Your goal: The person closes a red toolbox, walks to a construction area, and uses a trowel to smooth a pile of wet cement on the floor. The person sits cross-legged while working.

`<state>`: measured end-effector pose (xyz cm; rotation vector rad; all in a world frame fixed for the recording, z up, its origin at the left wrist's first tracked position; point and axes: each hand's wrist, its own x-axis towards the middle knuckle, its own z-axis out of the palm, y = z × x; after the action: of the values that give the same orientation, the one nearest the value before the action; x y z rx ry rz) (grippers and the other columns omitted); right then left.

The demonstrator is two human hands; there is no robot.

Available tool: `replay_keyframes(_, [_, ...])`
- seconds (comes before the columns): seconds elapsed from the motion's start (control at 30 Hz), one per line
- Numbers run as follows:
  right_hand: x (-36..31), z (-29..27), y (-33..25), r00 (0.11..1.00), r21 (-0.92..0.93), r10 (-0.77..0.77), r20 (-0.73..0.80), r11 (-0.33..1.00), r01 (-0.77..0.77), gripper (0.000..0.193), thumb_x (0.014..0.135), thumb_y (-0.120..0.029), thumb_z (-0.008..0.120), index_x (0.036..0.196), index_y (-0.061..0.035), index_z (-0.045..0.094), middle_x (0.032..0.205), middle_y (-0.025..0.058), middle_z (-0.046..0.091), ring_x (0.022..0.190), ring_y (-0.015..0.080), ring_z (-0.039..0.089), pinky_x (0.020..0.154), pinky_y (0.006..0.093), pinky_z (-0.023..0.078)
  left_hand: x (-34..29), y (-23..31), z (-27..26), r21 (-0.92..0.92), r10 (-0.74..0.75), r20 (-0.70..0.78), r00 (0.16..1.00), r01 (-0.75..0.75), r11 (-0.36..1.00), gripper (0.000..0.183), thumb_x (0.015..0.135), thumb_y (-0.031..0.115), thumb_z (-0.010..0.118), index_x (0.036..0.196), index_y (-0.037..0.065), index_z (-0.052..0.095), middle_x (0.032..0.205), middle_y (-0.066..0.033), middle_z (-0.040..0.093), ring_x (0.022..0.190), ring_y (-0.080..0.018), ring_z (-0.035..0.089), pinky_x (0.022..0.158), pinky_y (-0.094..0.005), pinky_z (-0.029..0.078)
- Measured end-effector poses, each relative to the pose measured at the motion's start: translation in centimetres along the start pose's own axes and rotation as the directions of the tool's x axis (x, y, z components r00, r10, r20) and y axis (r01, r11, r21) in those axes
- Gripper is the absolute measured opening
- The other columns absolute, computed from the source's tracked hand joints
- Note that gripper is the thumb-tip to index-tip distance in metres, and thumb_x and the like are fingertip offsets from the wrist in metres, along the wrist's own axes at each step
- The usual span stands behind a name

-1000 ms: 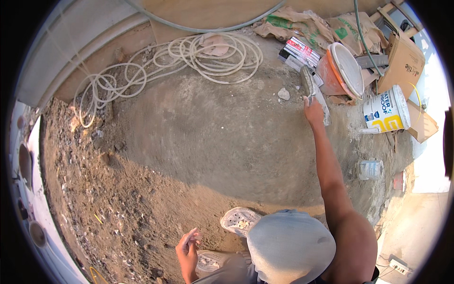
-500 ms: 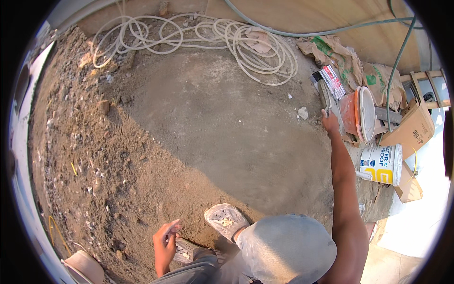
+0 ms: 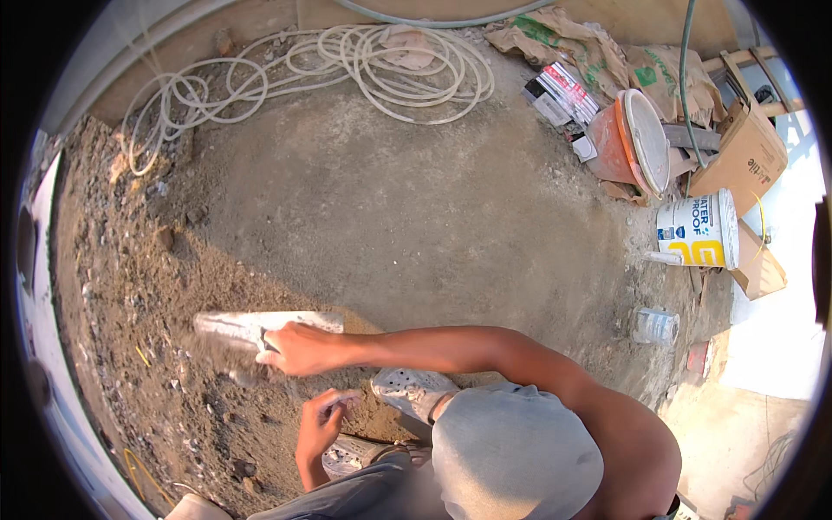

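My right hand (image 3: 302, 348) is wrapped round the handle of a long, flat plastering trowel (image 3: 299, 321). The blade, pale with smeared mortar, lies on or just over the rough brown sand (image 3: 208, 364) at the left, blurred at its far end. Beyond it spreads the smoother grey surface (image 3: 416, 234). Close to my knee and shoe, my left hand (image 3: 319, 429) hangs with loosely bent fingers that stand apart; nothing shows in it. A holed clog (image 3: 412, 390) rests on the ground between the trowel and my grey cap (image 3: 516, 451).
A coiled pale hose (image 3: 416, 74) lies along the back wall. At the right are an orange bucket (image 3: 611, 143), a white-and-yellow tub (image 3: 693, 230), torn paper sacks (image 3: 563, 39), a cardboard box (image 3: 745, 156) and a short, pale cylinder (image 3: 654, 327).
My right arm has swung from the far right, beside the orange bucket, across to the left, carrying the trowel onto the sand. My left hand has shifted slightly. The view has turned somewhat.
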<state>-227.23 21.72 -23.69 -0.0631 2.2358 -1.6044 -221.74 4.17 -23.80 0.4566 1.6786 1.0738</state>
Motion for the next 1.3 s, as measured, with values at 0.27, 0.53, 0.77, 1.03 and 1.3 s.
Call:
replay_keyframes(0.27, [-9.5, -8.9, 8.1, 0.65, -0.003, 0.213, -0.729, 0.949, -0.314, 0.046, 0.1, -0.039, 0.043, 0.108, 0.0054, 0.053, 0.069, 0.0151, 0.053, 0.064, 0.0279, 0.051, 0.058, 0.0426, 0.043, -1.3, -3.2, 1.1, 0.008, 0.06, -0.152, 0.987, -0.059, 0.998, 0.041, 0.086, -0.011, 0.044, 0.115, 0.006, 0.067, 0.091, -0.0099, 0.068, 0.07, -0.0148, 0.062, 0.065, -0.0278, 0.05])
replay_keyframes(0.53, [-37.2, -26.2, 20.9, -0.129, 0.169, 0.176, -0.976, 0.235, -0.957, 0.052, 0.095, -0.044, 0.047, 0.12, 0.0009, 0.056, 0.102, 0.0288, 0.065, 0.097, 0.0469, 0.061, 0.085, 0.0535, 0.048, -4.8, -4.8, -4.3, 0.016, -0.016, -0.503, 0.864, 0.028, 0.999, 0.033, 0.092, -0.01, 0.043, 0.114, 0.001, 0.066, 0.092, -0.0095, 0.066, 0.074, -0.0139, 0.061, 0.066, -0.0262, 0.051])
replay_keyframes(0.77, [-39.5, -34.8, 25.8, 0.041, -0.06, 0.169, -0.985, -0.111, -0.992, 0.048, 0.092, -0.032, 0.05, 0.13, -0.0023, 0.046, 0.109, 0.0252, 0.065, 0.1, 0.0452, 0.062, 0.087, 0.0535, 0.047, -6.1, -5.0, -4.9, 0.074, 0.048, -0.555, 0.831, -0.008, 0.997, 0.029, 0.098, -0.004, 0.04, 0.113, 0.003, 0.064, 0.09, -0.01, 0.063, 0.075, -0.0157, 0.057, 0.069, -0.031, 0.049])
replay_keyframes(1.03, [-40.7, -37.6, 33.1, 0.274, -0.219, 0.264, -0.925, 0.22, -0.951, 0.038, 0.083, -0.014, 0.049, 0.114, 0.007, 0.051, 0.1, 0.0304, 0.064, 0.092, 0.0476, 0.062, 0.084, 0.0508, 0.048, -8.7, -5.9, -0.7, 0.016, -0.034, -0.594, 0.804, 0.054, 0.998, 0.029, 0.096, -0.009, 0.042, 0.112, 0.001, 0.063, 0.091, -0.0108, 0.063, 0.075, -0.0169, 0.057, 0.069, -0.0312, 0.049])
replay_keyframes(1.3, [-39.8, -37.1, 32.6, 0.273, -0.222, 0.141, -0.952, 0.299, -0.928, 0.055, 0.077, -0.018, 0.056, 0.12, 0.0156, 0.048, 0.095, 0.0346, 0.063, 0.093, 0.0482, 0.062, 0.084, 0.0505, 0.049, -8.3, -3.5, 0.0, 0.082, -0.007, -0.597, 0.802, 0.069, 0.994, 0.025, 0.094, -0.008, 0.045, 0.109, -0.001, 0.064, 0.091, -0.012, 0.064, 0.076, -0.0184, 0.059, 0.069, -0.0317, 0.049])
